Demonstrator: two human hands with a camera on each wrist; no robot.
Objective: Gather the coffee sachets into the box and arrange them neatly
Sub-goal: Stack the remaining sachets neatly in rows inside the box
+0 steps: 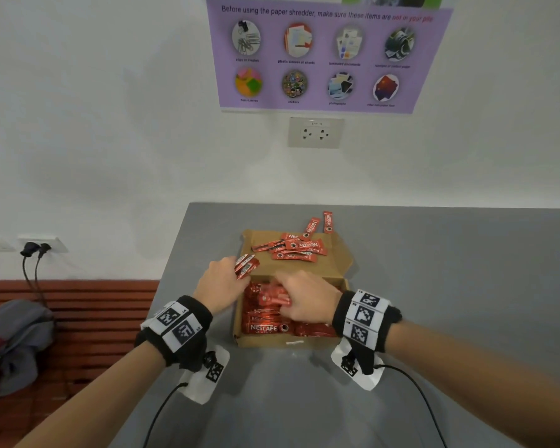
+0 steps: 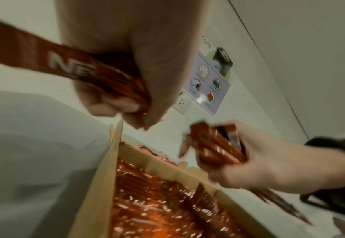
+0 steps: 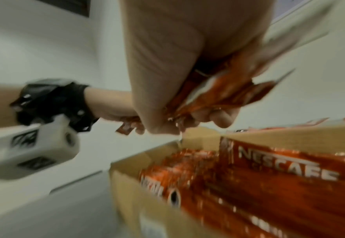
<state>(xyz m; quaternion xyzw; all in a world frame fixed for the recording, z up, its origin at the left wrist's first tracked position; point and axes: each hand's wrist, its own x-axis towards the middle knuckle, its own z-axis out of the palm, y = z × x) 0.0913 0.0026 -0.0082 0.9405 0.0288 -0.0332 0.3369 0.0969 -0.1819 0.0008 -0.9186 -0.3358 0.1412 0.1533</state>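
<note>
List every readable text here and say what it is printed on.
"Before using the paper shredder, make sure these items are not in your pile": purple poster.
"NESCAFE CLASSIC": sachets in the box.
"NESCAFE": sachets on the flap.
Poster captions, socket label: too small or blurred.

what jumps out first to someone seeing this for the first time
Red coffee sachets fill the cardboard box on the grey table, and each hand, left hand and right hand, grips a bunch. More loose sachets lie on the open flap behind, under a purple poster.
</note>
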